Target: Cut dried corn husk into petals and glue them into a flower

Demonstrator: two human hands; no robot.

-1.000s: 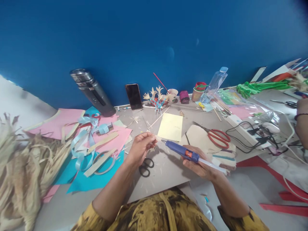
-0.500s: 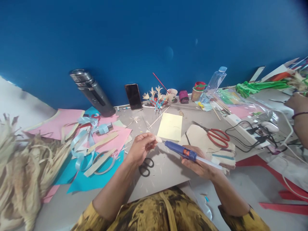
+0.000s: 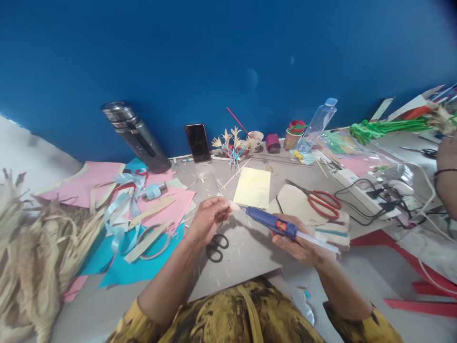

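Note:
My left hand (image 3: 210, 216) pinches a small pale petal-like piece (image 3: 233, 206) between thumb and fingers. Wrapped round a blue glue gun (image 3: 271, 223), my right hand (image 3: 294, 243) holds it with the nozzle pointing left, close to the pale piece. A clear glue stick (image 3: 319, 242) sticks out of the gun's rear. Black-handled scissors (image 3: 216, 248) lie just below my left hand. Beyond both hands is a yellow paper sheet (image 3: 252, 187). Pale flowers with blue stems (image 3: 232, 145) stand near the wall.
Dried husks (image 3: 35, 262), pink and blue sheets and ribbon (image 3: 121, 224) cover the left side. A dark flask (image 3: 139, 138) and phone (image 3: 197, 143) stand behind. Red-handled scissors (image 3: 324, 204) lie on cloth at right, near a power strip (image 3: 364, 195). Another person's arm (image 3: 447, 181) is far right.
The glue gun and my right hand have shifted slightly right and down, its nozzle a little farther from my left fingers. The other person's hand has moved right.

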